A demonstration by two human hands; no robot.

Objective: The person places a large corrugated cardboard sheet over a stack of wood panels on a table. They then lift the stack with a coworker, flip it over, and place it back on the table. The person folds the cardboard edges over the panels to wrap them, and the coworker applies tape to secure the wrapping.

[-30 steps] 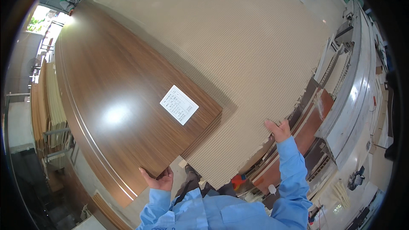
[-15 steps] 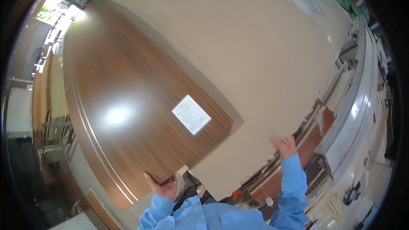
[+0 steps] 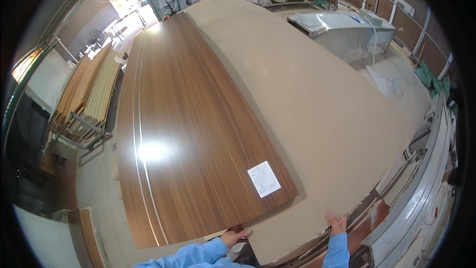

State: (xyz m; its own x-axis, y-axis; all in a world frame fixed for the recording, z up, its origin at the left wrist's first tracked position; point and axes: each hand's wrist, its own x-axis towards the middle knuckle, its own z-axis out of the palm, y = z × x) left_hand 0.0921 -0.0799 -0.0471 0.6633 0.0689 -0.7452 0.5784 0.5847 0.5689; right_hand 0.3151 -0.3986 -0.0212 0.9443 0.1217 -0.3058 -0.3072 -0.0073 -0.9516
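A wide corrugated cardboard sheet [image 3: 322,119] lies spread out in front of me. On its left part rests a long, glossy brown wood-grain panel [image 3: 198,119] with two pale lines along its left side. A white printed label [image 3: 264,179] lies on the panel near its closest right corner. My left hand [image 3: 233,237] is closed at the cardboard's near left corner, just below the panel's end; some fingers are hidden. Farther right, my right hand [image 3: 337,224] grips the cardboard's near edge, its lower fingers out of sight.
A co-worker [image 3: 173,1] stands at the panel's far end, one hand at its edge. Long boards [image 3: 87,94] lean in a metal rack on the left. A metal-edged machine or bench [image 3: 416,193] runs along the right. A pale table [image 3: 332,24] stands behind.
My view has tilted up, showing more of the far room and the co-worker. My left hand has moved right, from the panel's end to the cardboard corner. My right hand stays at the cardboard edge.
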